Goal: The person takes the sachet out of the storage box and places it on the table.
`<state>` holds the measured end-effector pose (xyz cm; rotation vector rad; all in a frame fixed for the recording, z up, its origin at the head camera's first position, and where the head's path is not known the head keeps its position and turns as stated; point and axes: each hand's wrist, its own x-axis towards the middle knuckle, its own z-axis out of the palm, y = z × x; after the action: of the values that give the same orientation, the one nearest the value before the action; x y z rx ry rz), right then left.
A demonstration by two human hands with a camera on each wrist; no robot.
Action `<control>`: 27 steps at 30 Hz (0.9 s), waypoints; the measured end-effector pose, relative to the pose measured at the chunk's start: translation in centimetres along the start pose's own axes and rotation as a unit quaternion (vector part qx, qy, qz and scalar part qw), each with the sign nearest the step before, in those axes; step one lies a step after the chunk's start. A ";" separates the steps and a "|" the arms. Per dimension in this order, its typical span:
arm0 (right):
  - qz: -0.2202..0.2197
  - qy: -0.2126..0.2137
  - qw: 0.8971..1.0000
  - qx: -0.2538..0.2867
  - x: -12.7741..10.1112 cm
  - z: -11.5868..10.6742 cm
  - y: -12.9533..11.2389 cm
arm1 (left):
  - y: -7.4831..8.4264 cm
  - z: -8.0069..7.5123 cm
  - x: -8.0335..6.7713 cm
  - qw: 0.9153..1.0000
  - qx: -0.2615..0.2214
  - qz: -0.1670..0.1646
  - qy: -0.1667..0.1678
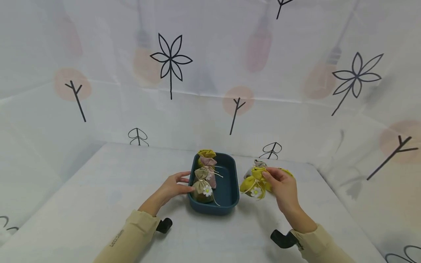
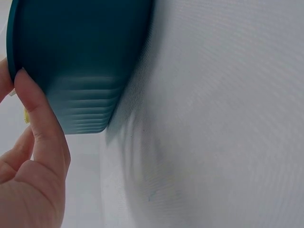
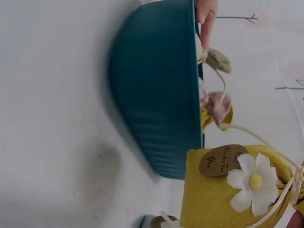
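Head view: your left hand [image 1: 174,188] rests straight-fingered against the teal tray [image 1: 230,182] mid-desk — three pouches inside — while your right hand [image 1: 283,186] pinches a yellow pouch [image 1: 252,183] just right of it. Left wrist: fingertips on the tray's rim. Right wrist: only here shows the pouch's round tag [image 3: 222,160].

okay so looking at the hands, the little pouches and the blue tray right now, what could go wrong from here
1. The right hand pinches only the gathered top of the yellow pouch; it might slip or swing into the grey pouch behind.
2. Three pouches stand along the left side of the blue tray; a nudge could topple the front olive pouch.
3. The left hand only touches the rim, so the tray could slide.
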<state>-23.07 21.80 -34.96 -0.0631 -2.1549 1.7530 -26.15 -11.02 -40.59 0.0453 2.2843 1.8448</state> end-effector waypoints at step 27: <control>0.044 0.022 0.997 -0.052 3.4 -0.4 4.8 | 0.2 0.1 0.0 1.000 0.008 -0.004 0.007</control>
<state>-27.06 24.13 -38.65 -0.2254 -2.2412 1.6682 -26.17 -10.93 -40.43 0.0264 2.3053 1.8296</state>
